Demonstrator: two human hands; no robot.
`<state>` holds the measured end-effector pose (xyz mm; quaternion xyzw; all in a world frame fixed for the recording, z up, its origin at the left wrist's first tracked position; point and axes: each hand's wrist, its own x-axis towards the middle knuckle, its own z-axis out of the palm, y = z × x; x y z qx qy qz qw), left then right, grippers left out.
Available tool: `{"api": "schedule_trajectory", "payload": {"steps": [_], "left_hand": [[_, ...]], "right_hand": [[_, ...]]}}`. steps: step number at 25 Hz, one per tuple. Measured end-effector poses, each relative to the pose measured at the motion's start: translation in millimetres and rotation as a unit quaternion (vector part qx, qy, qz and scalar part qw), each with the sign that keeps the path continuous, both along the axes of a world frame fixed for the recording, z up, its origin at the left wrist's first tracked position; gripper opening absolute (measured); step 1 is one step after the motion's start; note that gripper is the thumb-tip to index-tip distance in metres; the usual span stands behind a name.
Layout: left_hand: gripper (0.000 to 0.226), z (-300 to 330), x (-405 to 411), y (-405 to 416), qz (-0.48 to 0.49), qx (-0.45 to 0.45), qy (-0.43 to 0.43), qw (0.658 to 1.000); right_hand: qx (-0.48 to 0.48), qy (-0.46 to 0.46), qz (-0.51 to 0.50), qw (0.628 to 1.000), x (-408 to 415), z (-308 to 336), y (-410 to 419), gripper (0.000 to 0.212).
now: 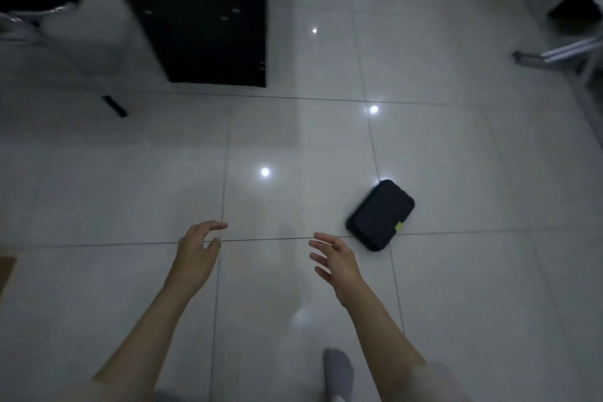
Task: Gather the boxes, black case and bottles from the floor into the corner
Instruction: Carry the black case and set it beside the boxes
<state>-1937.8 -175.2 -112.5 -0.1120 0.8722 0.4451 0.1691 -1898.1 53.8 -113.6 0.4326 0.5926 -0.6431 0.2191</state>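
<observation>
Left hand [195, 251] and right hand [336, 258] empty, each grip released, fingers spread; black case [380, 215] flat on tiled floor [130, 173], just beyond right hand; risk: glossy tile, case likely slides away under one-sided push

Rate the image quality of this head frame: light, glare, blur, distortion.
Head view: dim overall, edges darkened; bright glare spots on the glossy floor tiles; top-left objects smeared by blur; tile lines bow from wide-angle distortion; black case, left hand and right hand stay fairly sharp.
</observation>
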Motion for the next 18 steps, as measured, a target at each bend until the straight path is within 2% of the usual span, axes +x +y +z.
{"api": "schedule_trajectory", "payload": {"steps": [5, 10, 14, 18], "left_hand": [[0.030, -14.0, 12.4, 139.9, -0.063, 0.001, -0.013, 0.998], [0.029, -54.2, 21.7, 232.1, -0.136, 0.008, -0.034, 0.990], [0.029, -136.8, 8.5, 272.6, -0.181, 0.025, -0.031, 0.983], [0.033, -248.3, -15.7, 304.3, -0.146, 0.052, -0.032, 0.987]], "right_hand": [[0.020, -0.016, -0.086, 0.996, 55.3, -14.3, 139.4, 0.021], [0.036, -0.026, -0.190, 0.981, 95.3, -54.6, 219.3, 0.023], [0.041, -0.024, -0.245, 0.968, 87.9, -135.7, 236.1, 0.022], [0.054, -0.020, -0.237, 0.970, 48.6, -248.4, 245.2, 0.036]]}}
